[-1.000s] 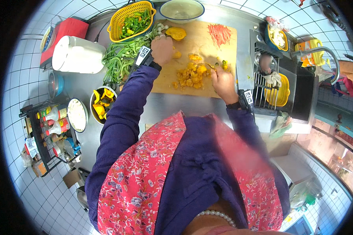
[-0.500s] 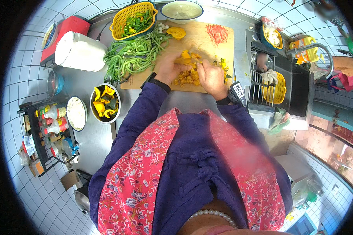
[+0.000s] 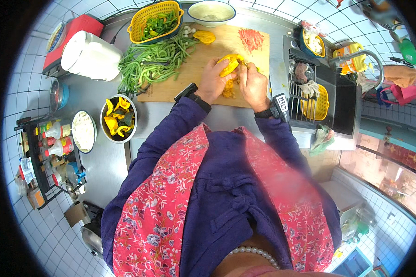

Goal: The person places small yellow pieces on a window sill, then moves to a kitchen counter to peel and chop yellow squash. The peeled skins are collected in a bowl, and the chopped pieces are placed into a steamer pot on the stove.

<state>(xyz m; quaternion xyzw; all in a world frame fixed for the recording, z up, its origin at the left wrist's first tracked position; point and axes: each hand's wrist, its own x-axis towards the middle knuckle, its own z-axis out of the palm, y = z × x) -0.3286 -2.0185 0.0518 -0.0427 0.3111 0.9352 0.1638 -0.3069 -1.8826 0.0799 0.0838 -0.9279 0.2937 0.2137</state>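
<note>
My left hand (image 3: 211, 83) is closed around a yellow pumpkin piece (image 3: 230, 64), held just above the wooden cutting board (image 3: 196, 69). At the piece's right end, my right hand (image 3: 255, 87) has its fingers pinched together; what they grip, if anything, I cannot make out. Orange pumpkin scraps (image 3: 229, 88) lie on the board below and between my hands, partly hidden by them. Farther back on the board are another cut yellow pumpkin piece (image 3: 204, 37) and a pile of thin red strips (image 3: 250, 40). Long green beans (image 3: 155, 64) heap over the board's left side.
A yellow basket (image 3: 135, 28) of green peppers and a white bowl (image 3: 211, 13) stand behind the board. Pumpkin chunks fill a metal bowl (image 3: 103, 131) at left, near a white appliance (image 3: 85, 55). To the right are a sink (image 3: 349, 101) and a curved faucet (image 3: 363, 53).
Both hands have lifted slightly off the scraps. The pumpkin piece in my left hand has turned, with more of its bright yellow surface showing. The whole view has shifted a little.
</note>
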